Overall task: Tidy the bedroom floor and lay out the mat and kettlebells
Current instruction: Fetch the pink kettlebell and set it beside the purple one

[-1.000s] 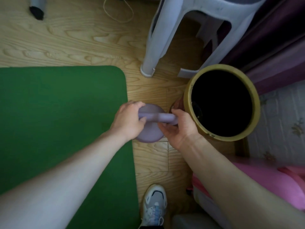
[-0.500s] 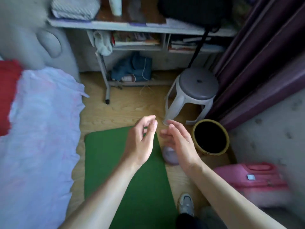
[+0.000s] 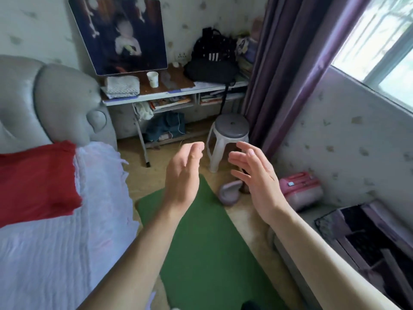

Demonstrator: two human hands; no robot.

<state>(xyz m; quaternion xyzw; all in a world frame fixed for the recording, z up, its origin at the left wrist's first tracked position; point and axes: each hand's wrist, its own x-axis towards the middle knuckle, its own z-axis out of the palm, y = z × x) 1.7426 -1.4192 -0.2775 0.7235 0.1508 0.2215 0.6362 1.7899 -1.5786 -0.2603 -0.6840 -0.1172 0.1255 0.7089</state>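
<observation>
A green mat [image 3: 207, 242] lies flat on the wooden floor beside the bed. A lilac kettlebell [image 3: 229, 193] rests on the floor just off the mat's far right corner, its handle pointing right. My left hand [image 3: 182, 175] hovers above the mat's far end, palm turned inward, fingers loosely apart and empty. My right hand [image 3: 257, 175] is raised over the floor right of the kettlebell, fingers spread, holding nothing. Both hands are well above the kettlebell and apart from it. Only one kettlebell shows.
A bed with white sheet [image 3: 55, 231] and red pillow [image 3: 35, 180] fills the left. A white stool [image 3: 230, 135] stands beyond the kettlebell, by a purple curtain [image 3: 286, 74]. A pink case [image 3: 301, 189] sits at the right wall. A cluttered desk [image 3: 174, 92] lines the back.
Both hands let go of the kettlebell's handle and rose away from it. The view lifted from close over the floor to standing height, taking in the room.
</observation>
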